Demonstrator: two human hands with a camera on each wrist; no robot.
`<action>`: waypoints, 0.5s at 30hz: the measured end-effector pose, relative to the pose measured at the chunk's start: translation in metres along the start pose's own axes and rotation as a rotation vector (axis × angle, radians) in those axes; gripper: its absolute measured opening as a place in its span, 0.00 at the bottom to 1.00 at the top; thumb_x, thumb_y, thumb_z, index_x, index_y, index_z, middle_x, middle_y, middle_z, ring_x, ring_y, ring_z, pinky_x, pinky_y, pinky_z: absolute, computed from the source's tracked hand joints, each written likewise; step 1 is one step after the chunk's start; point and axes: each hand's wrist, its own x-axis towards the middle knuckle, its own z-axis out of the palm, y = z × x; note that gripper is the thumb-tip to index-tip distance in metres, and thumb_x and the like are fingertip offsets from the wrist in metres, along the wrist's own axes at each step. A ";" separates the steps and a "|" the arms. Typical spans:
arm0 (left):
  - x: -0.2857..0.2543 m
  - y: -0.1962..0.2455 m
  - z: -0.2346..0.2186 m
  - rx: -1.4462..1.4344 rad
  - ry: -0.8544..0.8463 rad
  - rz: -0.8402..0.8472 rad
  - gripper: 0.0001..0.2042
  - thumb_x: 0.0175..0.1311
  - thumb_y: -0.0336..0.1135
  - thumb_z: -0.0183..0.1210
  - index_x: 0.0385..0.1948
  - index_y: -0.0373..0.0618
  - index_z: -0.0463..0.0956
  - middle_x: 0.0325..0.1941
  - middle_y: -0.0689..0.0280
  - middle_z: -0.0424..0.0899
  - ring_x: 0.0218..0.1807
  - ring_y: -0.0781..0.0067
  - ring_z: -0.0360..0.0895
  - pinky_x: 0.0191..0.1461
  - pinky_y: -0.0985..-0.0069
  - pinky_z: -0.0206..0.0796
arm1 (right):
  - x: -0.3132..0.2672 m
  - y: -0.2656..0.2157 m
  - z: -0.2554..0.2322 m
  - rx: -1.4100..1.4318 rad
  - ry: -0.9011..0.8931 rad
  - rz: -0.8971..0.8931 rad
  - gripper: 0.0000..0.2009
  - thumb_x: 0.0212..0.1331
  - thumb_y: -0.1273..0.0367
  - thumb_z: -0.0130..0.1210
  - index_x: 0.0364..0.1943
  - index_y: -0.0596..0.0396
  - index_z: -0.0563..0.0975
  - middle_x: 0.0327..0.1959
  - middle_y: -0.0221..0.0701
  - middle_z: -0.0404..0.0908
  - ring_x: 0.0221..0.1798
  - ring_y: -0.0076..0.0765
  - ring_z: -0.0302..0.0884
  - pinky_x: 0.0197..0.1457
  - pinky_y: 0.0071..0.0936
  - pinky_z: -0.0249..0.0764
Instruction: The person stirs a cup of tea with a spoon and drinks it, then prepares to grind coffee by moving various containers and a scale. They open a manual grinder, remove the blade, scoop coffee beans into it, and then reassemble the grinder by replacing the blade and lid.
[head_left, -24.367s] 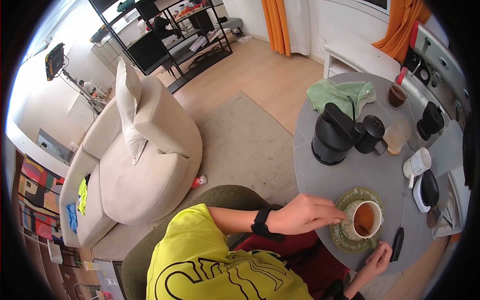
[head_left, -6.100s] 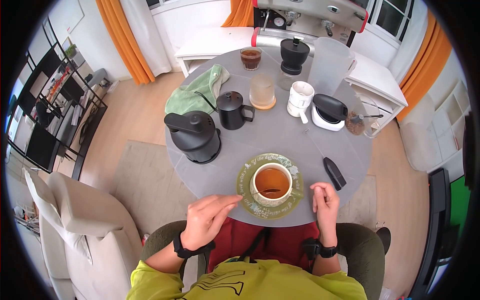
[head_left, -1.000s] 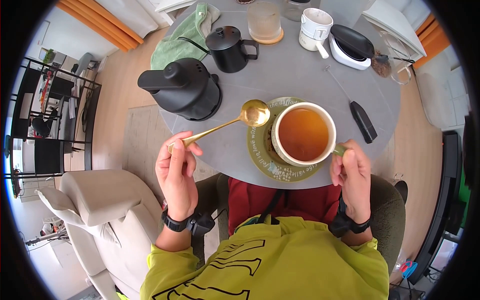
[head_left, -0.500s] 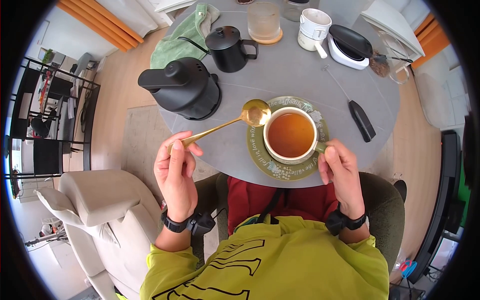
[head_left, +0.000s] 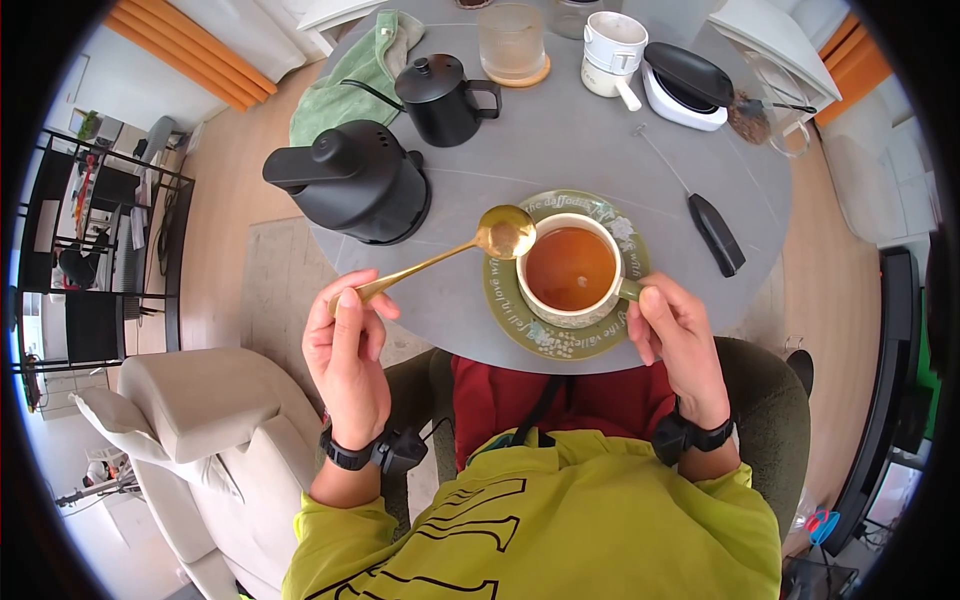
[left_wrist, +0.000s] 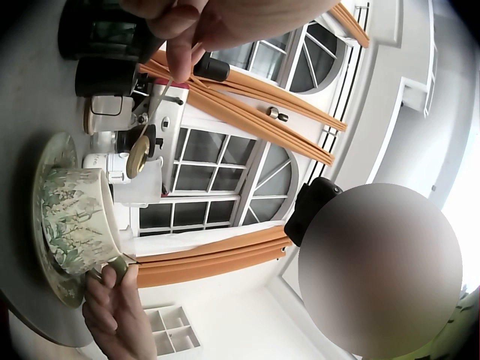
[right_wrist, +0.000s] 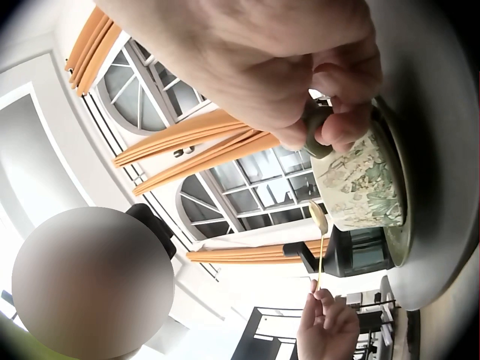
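Observation:
My left hand (head_left: 345, 365) pinches the handle of a golden spoon (head_left: 505, 232) between thumb and fingers. The spoon's bowl is raised beside the cup's left rim, out of the tea. A patterned teacup (head_left: 568, 316) of brown tea stands upright over its green lettered saucer (head_left: 505, 312). On the cup's right, my right hand (head_left: 682, 335) grips the green handle with thumb and fingers. The left wrist view shows the cup's floral side (left_wrist: 75, 217) low in the saucer (left_wrist: 45, 161). In the right wrist view, the handle (right_wrist: 316, 131) is partly hidden by my fingers.
A black kettle (head_left: 350, 185) and a black pot (head_left: 437, 105) stand left on the round grey table (head_left: 590, 140), by a green cloth (head_left: 345, 95). A milk frother (head_left: 716, 235) lies right of the saucer. A ribbed glass (head_left: 512, 45), white cup (head_left: 612, 55) and scale (head_left: 686, 90) stand behind.
About six seconds ago the spoon was in the tea and the right hand was off the cup. Since a second ago the cup has come down onto the saucer; the spoon stays raised.

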 end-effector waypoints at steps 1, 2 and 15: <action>0.000 0.000 0.000 0.007 -0.004 0.006 0.13 0.74 0.37 0.46 0.47 0.39 0.76 0.28 0.66 0.78 0.19 0.88 0.52 0.27 0.87 0.45 | 0.001 0.000 -0.001 0.002 0.003 0.000 0.16 0.71 0.59 0.46 0.29 0.54 0.72 0.21 0.23 0.71 0.17 0.15 0.62 0.20 0.15 0.55; -0.001 0.000 0.001 0.014 -0.008 0.011 0.13 0.74 0.37 0.46 0.47 0.39 0.76 0.28 0.66 0.78 0.19 0.88 0.52 0.28 0.87 0.46 | 0.001 -0.001 -0.003 0.000 -0.008 0.005 0.15 0.71 0.59 0.47 0.30 0.54 0.73 0.20 0.23 0.71 0.17 0.14 0.61 0.20 0.15 0.55; -0.020 0.001 0.026 0.177 -0.077 0.076 0.11 0.72 0.34 0.48 0.46 0.37 0.76 0.28 0.62 0.80 0.19 0.89 0.51 0.26 0.89 0.45 | 0.005 0.004 -0.014 -0.067 -0.003 -0.032 0.14 0.67 0.60 0.53 0.33 0.58 0.78 0.19 0.18 0.68 0.21 0.14 0.56 0.24 0.16 0.54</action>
